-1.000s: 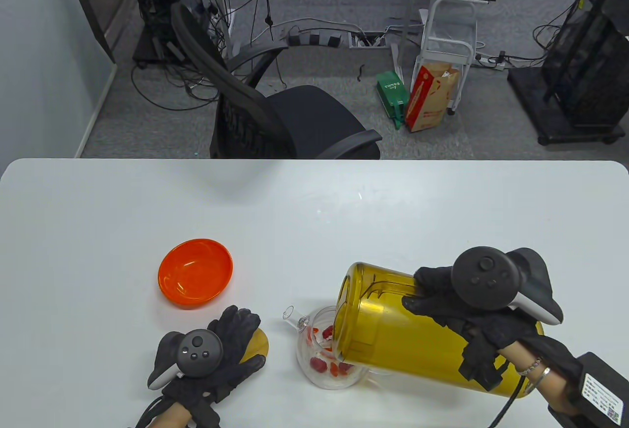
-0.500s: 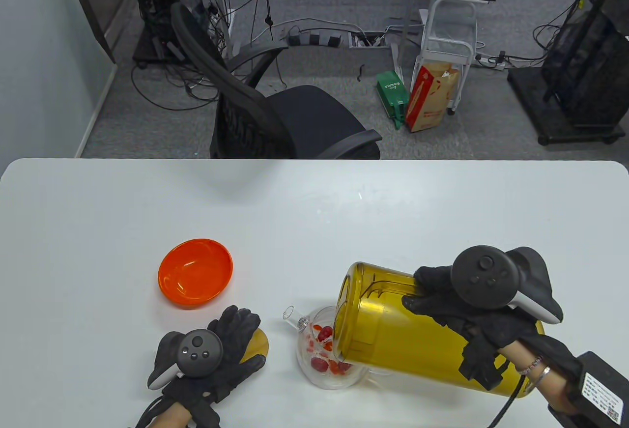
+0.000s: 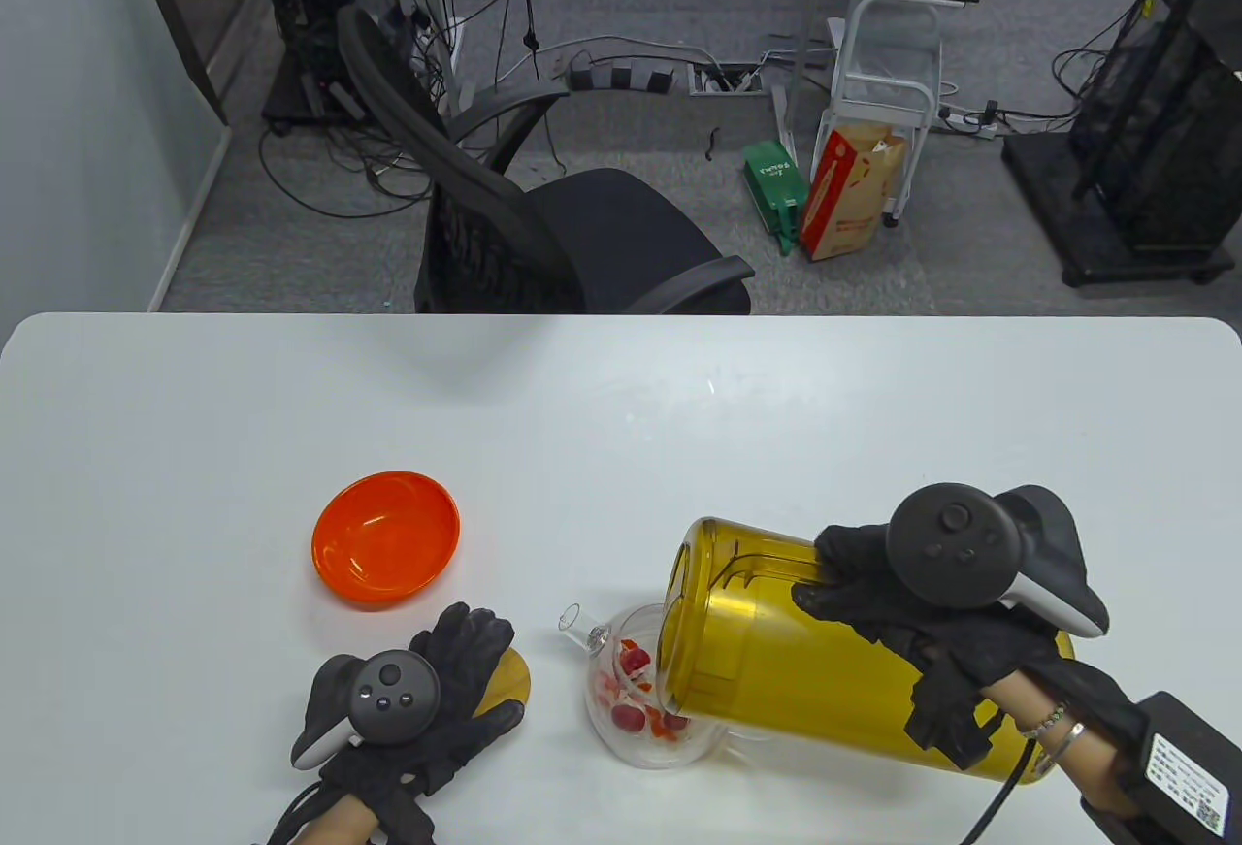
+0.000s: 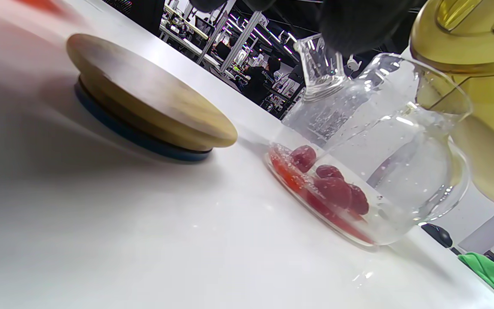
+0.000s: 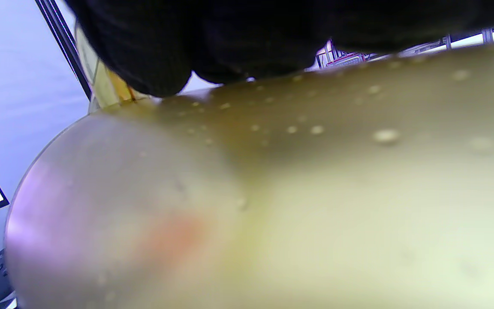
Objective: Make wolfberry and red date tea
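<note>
My right hand point(image 3: 902, 622) grips a large yellow pitcher point(image 3: 776, 651) by its handle and holds it tipped on its side, its mouth over a clear glass teapot point(image 3: 645, 699). The teapot point(image 4: 371, 163) holds red dates point(image 4: 332, 189) and small orange berries in a little water. The pitcher fills the right wrist view point(image 5: 272, 206). My left hand point(image 3: 437, 699) rests flat on the table, fingers spread over a round wooden lid point(image 3: 509, 680). The lid point(image 4: 144, 116) lies flat, left of the teapot.
An empty orange bowl point(image 3: 385, 539) sits on the white table point(image 3: 621, 418), behind my left hand. A black office chair point(image 3: 543, 234) stands beyond the far table edge.
The dates and berries have shifted and swirled inside the teapot. The pitcher and both hands have barely moved.
</note>
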A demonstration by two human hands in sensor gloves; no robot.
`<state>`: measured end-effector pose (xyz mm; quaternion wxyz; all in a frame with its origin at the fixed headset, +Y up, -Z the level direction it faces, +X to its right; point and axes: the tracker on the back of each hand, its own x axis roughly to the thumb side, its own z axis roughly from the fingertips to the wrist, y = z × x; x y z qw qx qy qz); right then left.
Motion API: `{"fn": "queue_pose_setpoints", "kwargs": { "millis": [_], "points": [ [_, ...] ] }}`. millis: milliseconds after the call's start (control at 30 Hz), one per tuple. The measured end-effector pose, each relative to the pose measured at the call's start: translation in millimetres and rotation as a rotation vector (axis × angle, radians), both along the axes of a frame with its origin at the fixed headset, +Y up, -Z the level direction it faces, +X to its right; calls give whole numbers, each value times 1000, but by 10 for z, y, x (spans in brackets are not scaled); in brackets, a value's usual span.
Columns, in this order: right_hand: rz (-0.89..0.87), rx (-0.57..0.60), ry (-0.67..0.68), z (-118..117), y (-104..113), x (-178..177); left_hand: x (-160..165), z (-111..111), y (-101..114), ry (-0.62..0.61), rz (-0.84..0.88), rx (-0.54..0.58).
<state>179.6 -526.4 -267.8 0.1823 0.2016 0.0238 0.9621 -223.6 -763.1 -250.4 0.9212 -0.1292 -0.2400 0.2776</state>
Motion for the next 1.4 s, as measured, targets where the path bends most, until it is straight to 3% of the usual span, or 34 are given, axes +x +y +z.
{"fn": "queue_pose_setpoints", "kwargs": {
  "millis": [1400],
  "points": [
    [17, -2, 5, 0, 25, -42, 2, 3, -7, -2, -1, 2]
  ]
}}
